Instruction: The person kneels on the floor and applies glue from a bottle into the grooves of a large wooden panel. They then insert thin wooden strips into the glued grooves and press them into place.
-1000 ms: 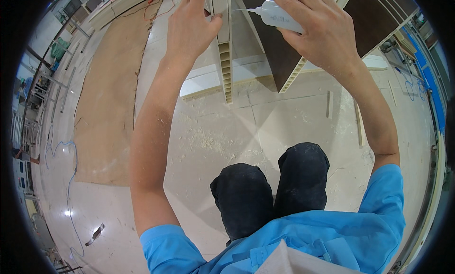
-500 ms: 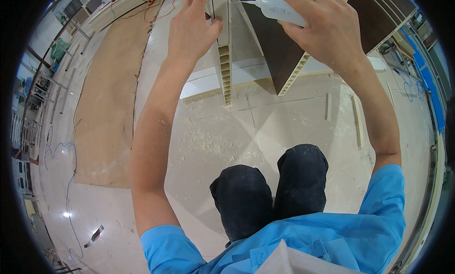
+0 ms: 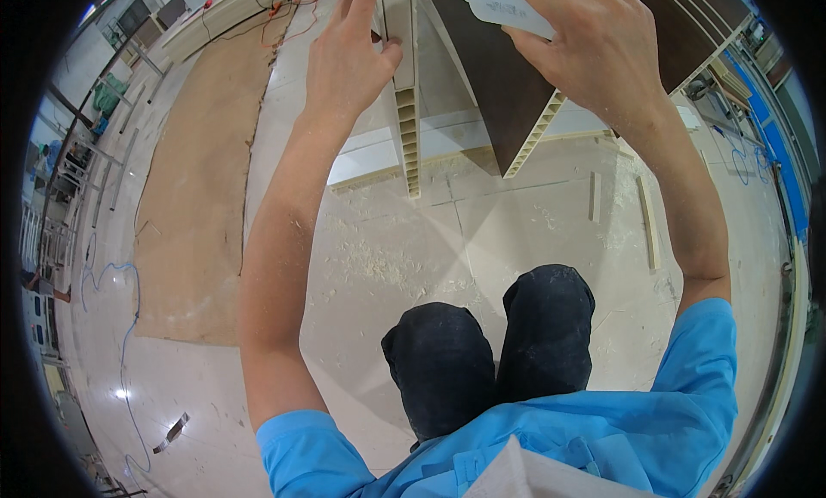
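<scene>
A translucent white squeeze bottle (image 3: 509,7) lies nearly sideways in my right hand (image 3: 594,46). Its thin nozzle points left at the pale edge of an upright hollow-core panel (image 3: 401,50), whose open cells show at its lower end. My left hand (image 3: 346,68) is closed at that panel's left side, thumb against its edge; some fingertips run out of the picture at the top. Right of this panel stands a dark brown hollow-core panel (image 3: 495,80) with a pale cellular edge, partly behind the bottle and my right hand.
Wood shavings (image 3: 374,261) and loose strips (image 3: 649,222) lie on the tiled floor around my knees. A brown sheet (image 3: 194,179) covers the floor at left, near a blue cable (image 3: 129,326) and a small dark tool (image 3: 171,433). Another dark panel (image 3: 688,29) stands upper right.
The bottle and my right hand have shifted very slightly up and left along the panel's edge. My left hand keeps its place.
</scene>
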The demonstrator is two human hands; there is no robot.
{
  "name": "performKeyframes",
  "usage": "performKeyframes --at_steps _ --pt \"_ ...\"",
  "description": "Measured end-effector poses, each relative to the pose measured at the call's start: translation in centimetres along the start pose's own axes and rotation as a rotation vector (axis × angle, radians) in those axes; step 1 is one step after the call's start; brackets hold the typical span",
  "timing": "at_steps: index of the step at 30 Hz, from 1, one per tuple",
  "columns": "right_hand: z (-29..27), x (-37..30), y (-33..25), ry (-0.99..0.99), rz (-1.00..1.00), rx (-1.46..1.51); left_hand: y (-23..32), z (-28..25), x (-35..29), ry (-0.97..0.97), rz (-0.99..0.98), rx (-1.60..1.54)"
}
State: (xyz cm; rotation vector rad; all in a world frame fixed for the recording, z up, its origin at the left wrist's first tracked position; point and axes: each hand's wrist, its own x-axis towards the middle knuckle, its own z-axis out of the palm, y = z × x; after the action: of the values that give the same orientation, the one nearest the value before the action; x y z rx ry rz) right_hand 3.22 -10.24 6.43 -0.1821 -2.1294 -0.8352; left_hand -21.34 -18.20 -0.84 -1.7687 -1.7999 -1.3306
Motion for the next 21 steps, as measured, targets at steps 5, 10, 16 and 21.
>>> performKeyframes --at_steps 5,10,16,21 --pt "0.0 0.2 0.3 0.027 0.006 0.006 -0.1 0.1 0.0 0.031 0.043 0.011" --pt "0.2 0.1 0.6 0.060 0.029 -0.001 -0.1 0.3 0.0 0.002 -0.015 -0.012" --pt "0.0 -1.8 0.3 0.043 0.166 0.077 0.6 0.0 0.2 0.007 0.012 0.079" --pt "1.2 -6.6 -0.7 0.071 0.405 0.266 0.9 -0.3 0.2 -0.023 0.012 0.082"
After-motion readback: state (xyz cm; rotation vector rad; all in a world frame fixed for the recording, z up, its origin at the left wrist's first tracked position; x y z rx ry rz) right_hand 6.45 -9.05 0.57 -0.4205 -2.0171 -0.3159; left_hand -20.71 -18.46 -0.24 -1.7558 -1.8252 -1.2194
